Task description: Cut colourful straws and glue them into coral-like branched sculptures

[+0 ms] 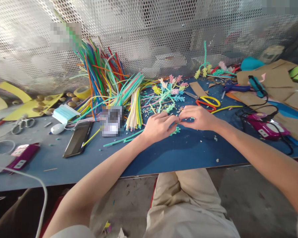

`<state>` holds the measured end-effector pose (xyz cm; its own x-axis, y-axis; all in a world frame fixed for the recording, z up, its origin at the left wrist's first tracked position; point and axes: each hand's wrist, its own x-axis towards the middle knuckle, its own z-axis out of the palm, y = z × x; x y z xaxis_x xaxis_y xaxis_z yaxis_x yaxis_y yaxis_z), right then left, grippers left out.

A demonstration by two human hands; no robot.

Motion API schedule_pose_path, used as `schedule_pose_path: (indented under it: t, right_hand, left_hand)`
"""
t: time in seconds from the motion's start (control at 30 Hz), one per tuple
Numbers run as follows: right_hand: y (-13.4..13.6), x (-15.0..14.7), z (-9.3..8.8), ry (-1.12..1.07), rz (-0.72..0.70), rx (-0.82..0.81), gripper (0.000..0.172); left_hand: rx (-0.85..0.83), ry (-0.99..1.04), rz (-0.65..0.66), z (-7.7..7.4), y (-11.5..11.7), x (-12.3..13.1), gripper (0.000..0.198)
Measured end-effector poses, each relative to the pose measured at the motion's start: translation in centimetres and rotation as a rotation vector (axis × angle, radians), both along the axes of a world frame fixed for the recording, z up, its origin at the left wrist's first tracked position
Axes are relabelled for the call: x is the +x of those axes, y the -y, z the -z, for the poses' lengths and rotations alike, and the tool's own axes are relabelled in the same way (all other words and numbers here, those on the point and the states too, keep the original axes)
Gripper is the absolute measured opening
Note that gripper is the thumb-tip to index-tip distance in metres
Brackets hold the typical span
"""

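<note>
My left hand (pixel 160 127) and my right hand (pixel 198 118) meet above the blue table, thumbs and fingertips pinched together. Between and just below them shows a small mint-green pipe cleaner piece (pixel 175 131), held by both hands; its middle is hidden by the fingers. Right behind the hands lies a cluster of pipe cleaner flowers (pixel 172 91) in pink, yellow, blue and green. A bundle of cut yellow and cream pipe cleaners (pixel 134 114) lies to the left of my left hand. Scissors with red and yellow handles (pixel 207 101) lie open-bladed behind my right hand.
Long coloured pipe cleaners (pixel 96 72) lean on the perforated metal screen (pixel 159 36). At left are a phone (pixel 77 139), a face mask (pixel 65 113), grey scissors (pixel 23 125) and a purple power strip (pixel 24 155). Another strip (pixel 268 125) with black cables and cardboard (pixel 270 77) sit right.
</note>
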<state>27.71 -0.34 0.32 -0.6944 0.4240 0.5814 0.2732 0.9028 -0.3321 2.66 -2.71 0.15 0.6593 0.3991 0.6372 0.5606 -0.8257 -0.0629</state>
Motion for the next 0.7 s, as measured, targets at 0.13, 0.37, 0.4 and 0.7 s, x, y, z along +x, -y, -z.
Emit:
schedule_pose_path:
  t: [0.13, 0.37, 0.4, 0.7]
  right_hand:
    - [-0.3, -0.2, 0.2, 0.034, 0.012, 0.002, 0.013]
    - [-0.2, 0.9, -1.2, 0.088, 0.025, -0.009, 0.02]
    - [-0.2, 1.3, -1.6, 0.081, 0.06, -0.001, 0.019]
    - [-1.7, 8.5, -5.4, 0.112, 1.088, -0.045, 0.04]
  left_hand:
    - [-0.103, 0.014, -0.019, 0.0, 0.0, 0.0, 0.016]
    - [-0.211, -0.006, -0.037, -0.1, 0.1, 0.2, 0.021]
    - [-0.221, -0.002, -0.034, -0.1, 0.0, 0.2, 0.021]
    - [-0.26, 0.068, -0.079, 0.3, -0.8, -0.5, 0.022]
